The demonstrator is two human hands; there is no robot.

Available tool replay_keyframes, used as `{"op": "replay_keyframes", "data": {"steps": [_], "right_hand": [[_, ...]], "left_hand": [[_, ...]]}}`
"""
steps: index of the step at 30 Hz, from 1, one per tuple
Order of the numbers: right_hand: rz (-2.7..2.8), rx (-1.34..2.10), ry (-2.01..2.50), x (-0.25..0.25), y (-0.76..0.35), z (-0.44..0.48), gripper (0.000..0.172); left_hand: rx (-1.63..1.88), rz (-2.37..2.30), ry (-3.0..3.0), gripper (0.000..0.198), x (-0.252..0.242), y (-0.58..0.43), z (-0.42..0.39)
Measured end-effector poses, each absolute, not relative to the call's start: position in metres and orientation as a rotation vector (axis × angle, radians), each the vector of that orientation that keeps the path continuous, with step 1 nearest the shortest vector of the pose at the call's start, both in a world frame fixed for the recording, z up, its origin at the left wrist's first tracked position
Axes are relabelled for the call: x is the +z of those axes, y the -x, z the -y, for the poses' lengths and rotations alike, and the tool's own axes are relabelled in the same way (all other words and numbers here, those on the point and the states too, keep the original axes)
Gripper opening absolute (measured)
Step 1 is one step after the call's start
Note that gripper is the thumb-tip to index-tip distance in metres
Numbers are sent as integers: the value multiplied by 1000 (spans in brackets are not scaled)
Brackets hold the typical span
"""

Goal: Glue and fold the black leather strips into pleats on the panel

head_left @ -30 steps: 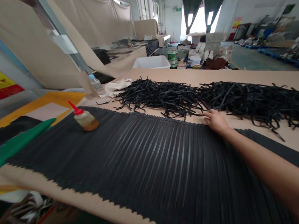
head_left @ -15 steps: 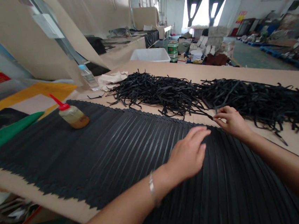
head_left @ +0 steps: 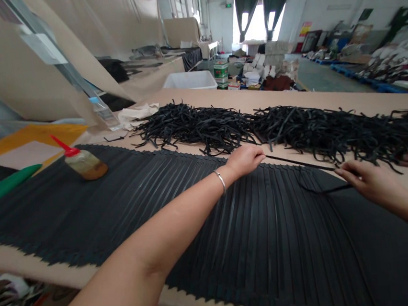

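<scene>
The left hand (head_left: 247, 160), a silver bracelet (head_left: 221, 182) at its wrist, and the right hand (head_left: 370, 178) each pinch a thin black strip (head_left: 298, 161), pulled straight between them above the far edge of a wide, ribbed black sheet (head_left: 255, 234). A slack length curls leftward from the right hand. Just beyond, tangled black strips (head_left: 190, 128) heap along the tan bench (head_left: 274, 96). On the sheet's left part sits a red-tipped glue bottle (head_left: 87, 165); farther off stands a white tub (head_left: 190, 80).
</scene>
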State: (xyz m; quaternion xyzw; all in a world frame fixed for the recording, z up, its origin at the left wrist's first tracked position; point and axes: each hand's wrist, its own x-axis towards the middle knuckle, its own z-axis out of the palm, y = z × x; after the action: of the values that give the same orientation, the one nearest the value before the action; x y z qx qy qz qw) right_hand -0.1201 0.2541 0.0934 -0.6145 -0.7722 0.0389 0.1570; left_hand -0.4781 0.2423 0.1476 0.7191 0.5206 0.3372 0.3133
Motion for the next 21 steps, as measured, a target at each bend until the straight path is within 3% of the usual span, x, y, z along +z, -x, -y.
{"op": "replay_keyframes", "data": {"steps": [4,7,9,11,15,18,21], "right_hand": [[2097,156,1818,89,109,-252,25],[2057,-112,1925,92,113,-252,31],[2117,-380,1811,99,141,-238,36],[2243,-410,1480,107,192,-207,41],[2588,393,755,114,304,-115,46],[2638,1064,799,109,343,-67,37],[2663,1292,947,100,341,-54,20]], "left_hand": [[831,-1391,-1948,32,156,495,-234],[783,-1424,-1961,27,156,518,-206],[742,-1446,-1961,24,150,529,-175],[699,-1450,-1957,25,138,533,-138],[728,-1387,-1802,29,101,525,-57],[821,-1356,-1516,24,72,520,-5],[841,-1294,-1209,28,51,516,33]]}}
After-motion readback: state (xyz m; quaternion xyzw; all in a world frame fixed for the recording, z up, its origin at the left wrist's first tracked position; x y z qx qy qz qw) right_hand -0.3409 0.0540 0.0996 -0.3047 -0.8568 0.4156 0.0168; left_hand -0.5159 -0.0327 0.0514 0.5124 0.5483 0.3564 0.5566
